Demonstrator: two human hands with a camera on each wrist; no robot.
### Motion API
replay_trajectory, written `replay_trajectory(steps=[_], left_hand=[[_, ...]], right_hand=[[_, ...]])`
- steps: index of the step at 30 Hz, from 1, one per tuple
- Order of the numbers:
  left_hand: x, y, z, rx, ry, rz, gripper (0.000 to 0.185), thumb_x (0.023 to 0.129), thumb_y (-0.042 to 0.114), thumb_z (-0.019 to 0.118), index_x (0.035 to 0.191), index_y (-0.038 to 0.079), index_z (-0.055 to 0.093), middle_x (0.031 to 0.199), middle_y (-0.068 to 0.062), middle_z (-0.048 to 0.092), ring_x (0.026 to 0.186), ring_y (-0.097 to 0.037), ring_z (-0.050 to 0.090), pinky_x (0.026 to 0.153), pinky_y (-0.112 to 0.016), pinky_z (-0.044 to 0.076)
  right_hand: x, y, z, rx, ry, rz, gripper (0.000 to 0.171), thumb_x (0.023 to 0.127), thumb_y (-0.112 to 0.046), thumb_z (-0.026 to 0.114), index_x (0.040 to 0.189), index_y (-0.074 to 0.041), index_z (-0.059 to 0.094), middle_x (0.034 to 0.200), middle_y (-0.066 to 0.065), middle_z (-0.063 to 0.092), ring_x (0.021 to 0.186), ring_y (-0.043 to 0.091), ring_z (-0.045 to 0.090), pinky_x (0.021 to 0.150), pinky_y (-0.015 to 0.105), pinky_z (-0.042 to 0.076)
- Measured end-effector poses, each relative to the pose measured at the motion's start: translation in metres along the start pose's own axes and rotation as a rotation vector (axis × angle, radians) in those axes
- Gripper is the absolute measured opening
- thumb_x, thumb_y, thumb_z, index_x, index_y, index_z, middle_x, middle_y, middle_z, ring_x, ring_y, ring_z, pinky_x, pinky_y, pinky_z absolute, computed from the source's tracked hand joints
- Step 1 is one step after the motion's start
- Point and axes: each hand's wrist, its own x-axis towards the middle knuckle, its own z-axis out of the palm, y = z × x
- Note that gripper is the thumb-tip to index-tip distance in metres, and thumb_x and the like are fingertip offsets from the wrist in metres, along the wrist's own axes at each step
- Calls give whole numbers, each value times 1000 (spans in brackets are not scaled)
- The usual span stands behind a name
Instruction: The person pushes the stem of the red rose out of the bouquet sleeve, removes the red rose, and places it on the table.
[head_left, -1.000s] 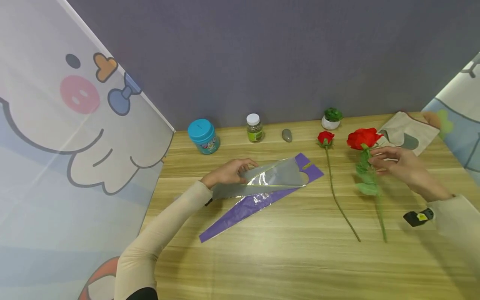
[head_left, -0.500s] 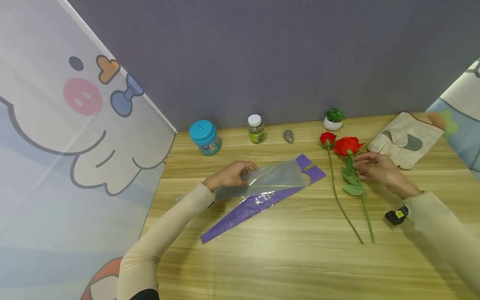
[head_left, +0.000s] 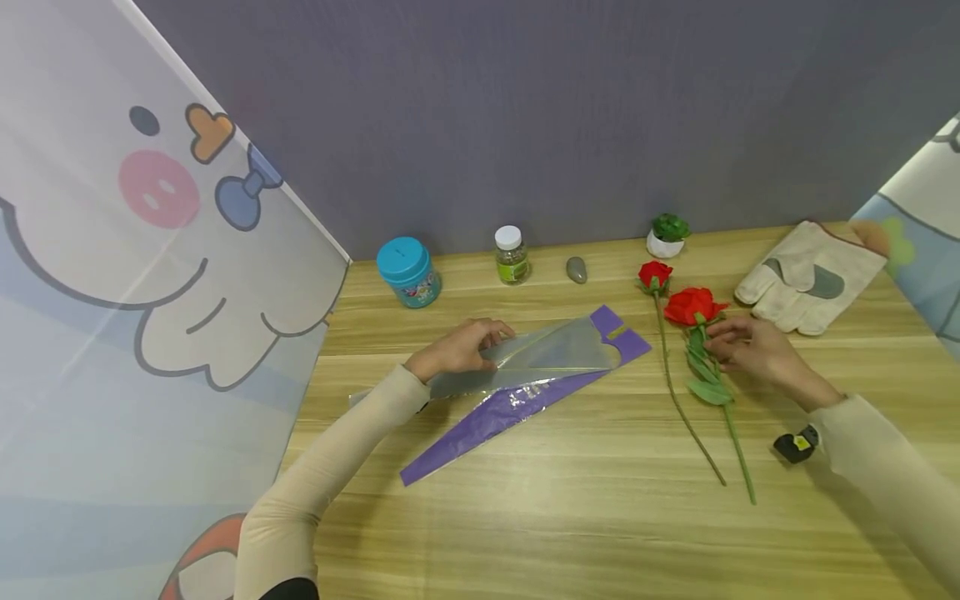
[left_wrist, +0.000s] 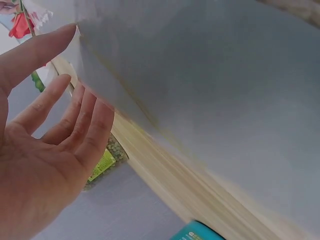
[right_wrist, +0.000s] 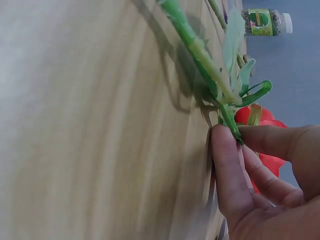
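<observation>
In the head view my left hand [head_left: 463, 347] rests over a grey translucent flower sleeve [head_left: 558, 348], which lies across a purple flower sleeve [head_left: 487, 421]. The left wrist view shows this hand's fingers [left_wrist: 90, 117] spread and slightly bent at the sleeve's edge, not wrapped round it. At the right, my right hand [head_left: 753, 346] holds a large red rose [head_left: 693, 307] just below its bloom. Thumb and finger pinch its green stem [right_wrist: 205, 57] in the right wrist view. Left of it lies a smaller red rose [head_left: 655, 275] with a thin stem.
Along the back stand a blue lidded tub [head_left: 408, 273], a white-capped jar [head_left: 512, 257], a grey stone [head_left: 576, 269] and a small potted plant [head_left: 667, 235]. A work glove [head_left: 813, 279] lies at the back right. A grey partition [head_left: 525, 117] rises behind the table.
My right hand has moved left with the large rose, then slightly down, setting it closer beside the smaller rose. The left hand stays on the grey sleeve.
</observation>
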Motion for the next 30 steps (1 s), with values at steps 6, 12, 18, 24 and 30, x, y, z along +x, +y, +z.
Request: replay_trajectory(steps=[6, 12, 18, 24, 30], left_hand=[[0, 2, 0, 14, 7, -7, 60, 83, 3, 85, 139, 4, 63, 118, -15, 69, 109, -29, 65, 96, -39, 58], [-1, 2, 3, 60, 8, 7, 60, 83, 4, 85, 139, 3, 62, 119, -16, 68, 111, -30, 65, 98, -39, 56], [-7, 5, 3, 71, 9, -11, 65, 83, 6, 85, 143, 5, 59, 131, -16, 64, 117, -33, 66, 101, -44, 56], [-14, 5, 5, 104, 58, -11, 65, 85, 9, 86, 145, 7, 59, 140, -13, 63, 126, -32, 62, 107, -45, 54], [-20, 14, 12, 118, 197, 76, 61, 93, 22, 80, 147, 6, 56, 146, -13, 60, 138, -32, 56, 116, -46, 48]], right_hand=[[-5, 1, 1, -46, 38, -25, 42, 104, -16, 64, 131, 15, 57, 111, 29, 72, 73, -1, 68, 64, 25, 61], [-8, 2, -3, -96, 80, -21, 45, 102, -28, 68, 129, 7, 63, 105, 18, 76, 75, -8, 63, 65, 21, 57], [-15, 1, -12, -148, 121, -138, 37, 100, -18, 70, 126, 8, 66, 113, 34, 71, 76, -15, 59, 62, 17, 54], [-26, -16, -20, -107, 128, -162, 38, 99, -18, 73, 126, 6, 64, 107, 6, 75, 75, -6, 68, 62, 24, 60], [-39, -45, -16, -235, 244, -326, 42, 91, -18, 82, 126, -1, 67, 117, 9, 76, 86, -17, 60, 67, 6, 49]])
